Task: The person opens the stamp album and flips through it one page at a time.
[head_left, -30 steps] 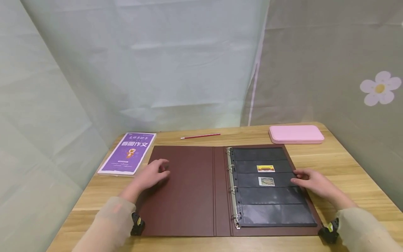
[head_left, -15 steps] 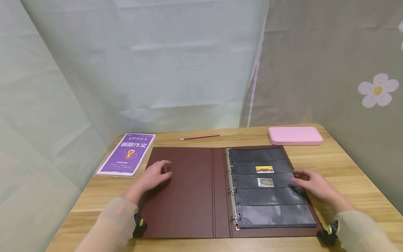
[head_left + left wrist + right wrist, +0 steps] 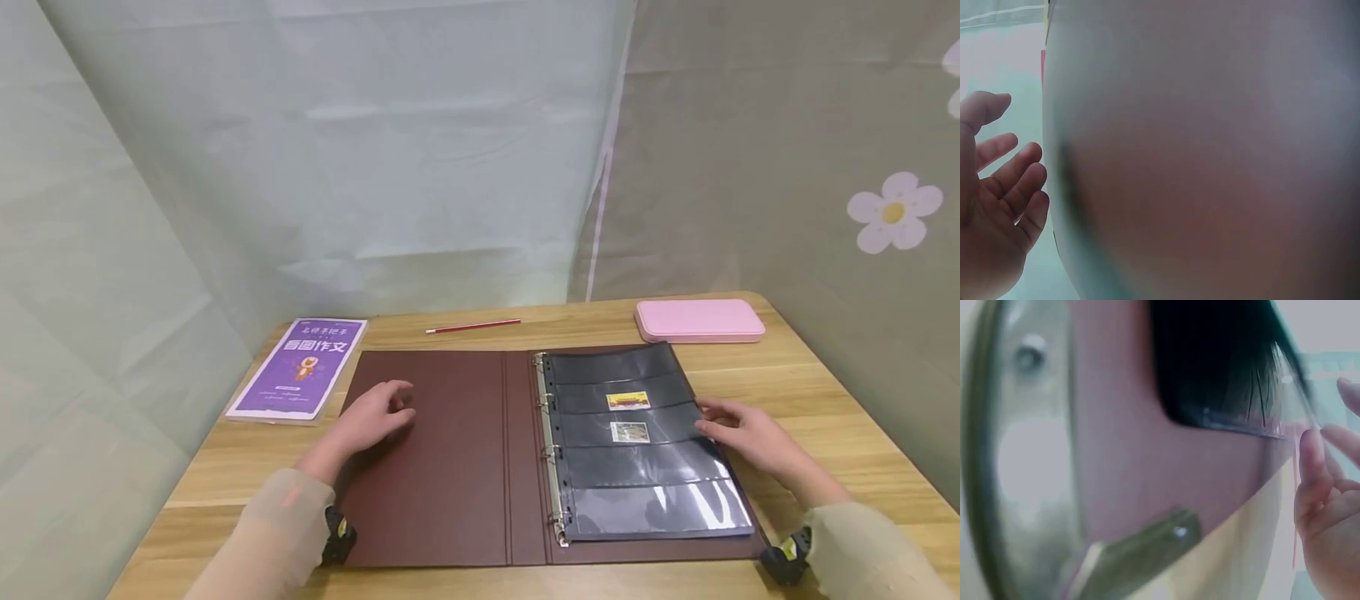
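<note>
A brown ring-binder stamp album (image 3: 431,475) lies spread flat on the table. Its black pocket page (image 3: 637,462) is held by metal rings and carries a yellow stamp (image 3: 627,402) and a grey-green stamp (image 3: 629,432). My right hand (image 3: 753,437) grips the page's outer edge with its fingertips, and the page bows slightly up from the back cover. In the right wrist view, the fingertips (image 3: 1311,447) meet the page's edge. My left hand (image 3: 371,419) holds nothing over the left cover, its fingers loosely bent; the left wrist view shows the palm and relaxed fingers (image 3: 1022,162).
A purple book (image 3: 300,371) lies at the table's back left. Behind the album is a red pencil (image 3: 474,326), and a pink pencil case (image 3: 700,320) stands at the back right. Hanging cloth (image 3: 420,167) encloses the table's far side.
The pocket page's outer side has risen a little in my right hand, with brighter glare across its lower pockets. My left hand has barely shifted.
</note>
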Demonstrator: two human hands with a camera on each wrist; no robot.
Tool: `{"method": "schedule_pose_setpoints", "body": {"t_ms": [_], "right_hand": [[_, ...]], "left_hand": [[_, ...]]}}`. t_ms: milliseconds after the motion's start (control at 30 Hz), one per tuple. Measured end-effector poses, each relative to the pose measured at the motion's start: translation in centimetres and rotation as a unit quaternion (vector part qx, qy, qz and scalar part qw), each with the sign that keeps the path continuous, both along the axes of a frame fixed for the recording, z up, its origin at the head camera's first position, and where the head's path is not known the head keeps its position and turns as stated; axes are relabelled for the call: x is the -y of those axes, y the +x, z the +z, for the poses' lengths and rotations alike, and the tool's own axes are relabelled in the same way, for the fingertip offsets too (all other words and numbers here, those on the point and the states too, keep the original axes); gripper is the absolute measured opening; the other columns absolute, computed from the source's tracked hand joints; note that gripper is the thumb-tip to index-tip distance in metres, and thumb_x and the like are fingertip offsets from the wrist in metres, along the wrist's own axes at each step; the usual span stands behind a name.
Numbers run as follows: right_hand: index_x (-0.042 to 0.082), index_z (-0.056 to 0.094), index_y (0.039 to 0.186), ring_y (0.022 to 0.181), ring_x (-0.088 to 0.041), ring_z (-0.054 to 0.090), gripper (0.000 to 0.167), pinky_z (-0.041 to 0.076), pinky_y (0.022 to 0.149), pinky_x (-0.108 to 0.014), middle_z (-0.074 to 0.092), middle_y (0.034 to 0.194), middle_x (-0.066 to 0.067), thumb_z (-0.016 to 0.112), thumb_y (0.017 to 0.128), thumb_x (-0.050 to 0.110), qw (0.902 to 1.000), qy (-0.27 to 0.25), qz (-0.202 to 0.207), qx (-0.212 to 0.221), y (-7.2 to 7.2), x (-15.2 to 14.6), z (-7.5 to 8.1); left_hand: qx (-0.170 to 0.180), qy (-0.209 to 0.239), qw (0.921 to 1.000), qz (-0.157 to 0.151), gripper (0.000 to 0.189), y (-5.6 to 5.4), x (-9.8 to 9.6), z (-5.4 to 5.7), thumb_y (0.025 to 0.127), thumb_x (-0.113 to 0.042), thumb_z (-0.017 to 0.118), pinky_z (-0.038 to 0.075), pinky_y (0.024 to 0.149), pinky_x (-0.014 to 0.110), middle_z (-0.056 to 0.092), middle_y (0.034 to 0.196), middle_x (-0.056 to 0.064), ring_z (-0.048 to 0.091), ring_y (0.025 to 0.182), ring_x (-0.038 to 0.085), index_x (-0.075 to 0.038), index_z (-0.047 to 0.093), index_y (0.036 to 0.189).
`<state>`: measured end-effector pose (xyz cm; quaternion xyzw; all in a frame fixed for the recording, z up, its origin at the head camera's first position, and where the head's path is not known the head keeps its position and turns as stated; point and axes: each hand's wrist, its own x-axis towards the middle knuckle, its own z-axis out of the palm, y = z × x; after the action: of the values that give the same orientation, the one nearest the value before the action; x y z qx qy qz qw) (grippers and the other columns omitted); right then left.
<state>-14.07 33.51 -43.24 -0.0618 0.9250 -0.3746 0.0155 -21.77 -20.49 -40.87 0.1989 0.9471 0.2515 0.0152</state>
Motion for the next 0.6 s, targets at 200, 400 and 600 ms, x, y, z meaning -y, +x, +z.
{"method": "schedule_pose_setpoints", "body": {"t_ms": [200,400,600], "right_hand": [[-0.006,0.050,0.129,0.093,-0.027,0.060,0.052,0.048,0.071,-0.029,0.060,0.112,-0.023,0.061,0.091,0.027,0.9999,-0.009,0.003,-0.010,0.1,0.3,0.8],[-0.006,0.044,0.134,0.070,-0.012,0.052,0.053,0.045,0.058,-0.026,0.059,0.093,-0.012,0.061,0.092,0.023,0.9978,-0.064,0.017,0.000,0.3,0.6,1.4],[-0.002,0.037,0.140,0.062,-0.013,0.048,0.058,0.043,0.053,-0.027,0.054,0.087,-0.013,0.061,0.092,0.020,0.9941,-0.104,0.021,0.021,0.6,0.8,1.9]], "left_hand": [[-0.003,0.006,1.0000,-0.005,0.044,-0.2,-0.8,-0.1,0.084,-0.018,0.065,0.044,0.078,0.041,0.059,0.088,0.007,0.055,0.081,0.021,0.004,0.055,0.120],[0.020,0.013,0.9997,-0.002,0.045,-0.2,-2.1,-0.4,0.085,-0.019,0.064,0.044,0.078,0.039,0.058,0.090,0.006,0.054,0.082,0.019,0.002,0.054,0.124],[0.024,0.022,0.9994,-0.015,0.046,-0.6,-3.8,-0.4,0.085,-0.020,0.065,0.044,0.079,0.039,0.058,0.091,0.005,0.054,0.082,0.019,0.001,0.054,0.124]]}}
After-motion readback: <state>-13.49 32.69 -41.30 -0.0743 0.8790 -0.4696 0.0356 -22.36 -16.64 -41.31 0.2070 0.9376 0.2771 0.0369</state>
